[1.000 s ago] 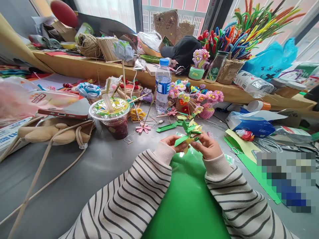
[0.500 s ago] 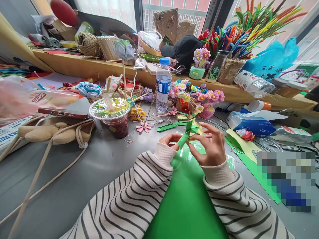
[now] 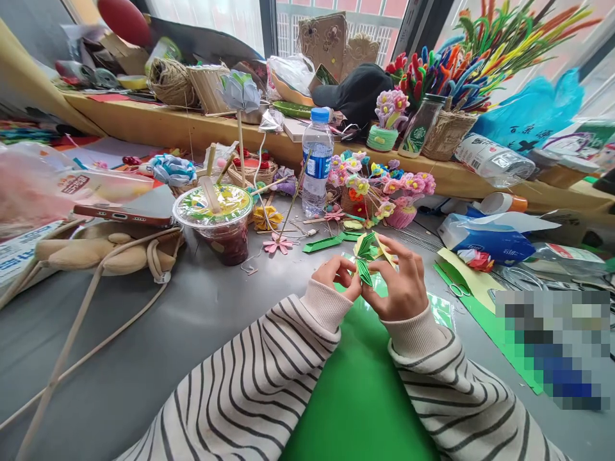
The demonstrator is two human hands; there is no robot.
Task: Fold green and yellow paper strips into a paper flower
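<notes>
A folded green paper piece (image 3: 366, 259), pleated and pinched in at its middle, is held up between my two hands over the green sheet (image 3: 360, 384). My left hand (image 3: 336, 276) pinches its lower left side with thumb and fingertips. On the other side, my right hand (image 3: 400, 282) grips it with thumb and index finger, the fingers curled. A pale yellow part shows behind the green folds, close to my right fingers. Folded green strips (image 3: 324, 244) lie on the grey table just beyond my left hand.
A lidded cup of dark drink (image 3: 225, 240) and a pink paper flower (image 3: 277, 243) are at the left. A water bottle (image 3: 317, 166) stands behind. Scissors (image 3: 459, 290), a blue tissue pack (image 3: 485, 240) and green paper lie right. A phone (image 3: 125, 214) rests far left.
Both hands have come closer together. The green paper piece has turned, so its pleated layers now fan out above and below the pinched middle. My left hand has moved slightly right.
</notes>
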